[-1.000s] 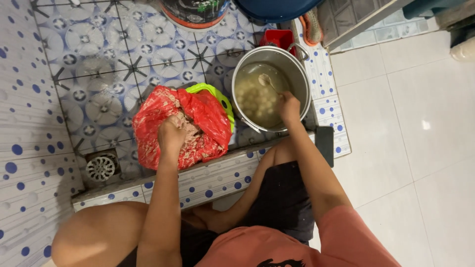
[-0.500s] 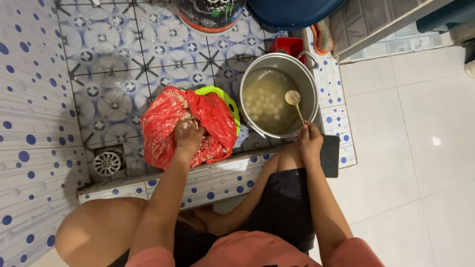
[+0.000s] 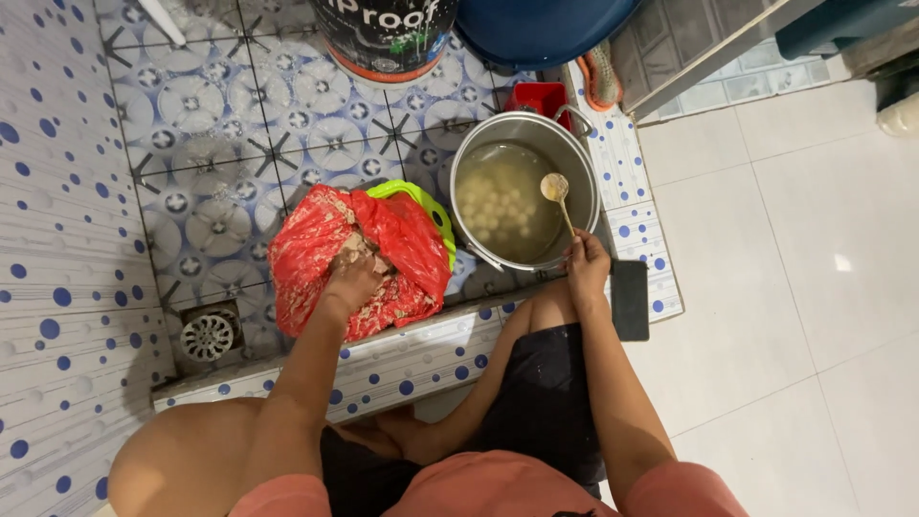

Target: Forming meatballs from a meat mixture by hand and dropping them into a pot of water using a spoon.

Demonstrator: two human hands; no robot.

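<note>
My left hand (image 3: 354, 273) is pressed into a pale paste inside a red plastic bag (image 3: 316, 249) that lines a green bowl (image 3: 431, 206) on the tiled floor. My right hand (image 3: 586, 263) grips the handle of a spoon (image 3: 557, 191), whose bowl is lifted over a steel pot (image 3: 584, 163). The pot holds cloudy liquid with several pale round balls (image 3: 498, 206) floating in it. Both forearms reach forward from my lap over a low tiled step (image 3: 412, 359).
A floor drain (image 3: 208, 335) sits left of the bag. A dark bucket (image 3: 388, 38) and a blue basin (image 3: 546, 24) stand at the far side, with a red container (image 3: 539, 98) behind the pot. A dark flat object (image 3: 629, 299) lies by my right wrist. White floor tiles lie to the right.
My right hand drew back from inside the pot to its near rim and lifted the spoon out of the liquid. My left hand stayed in the red bag.
</note>
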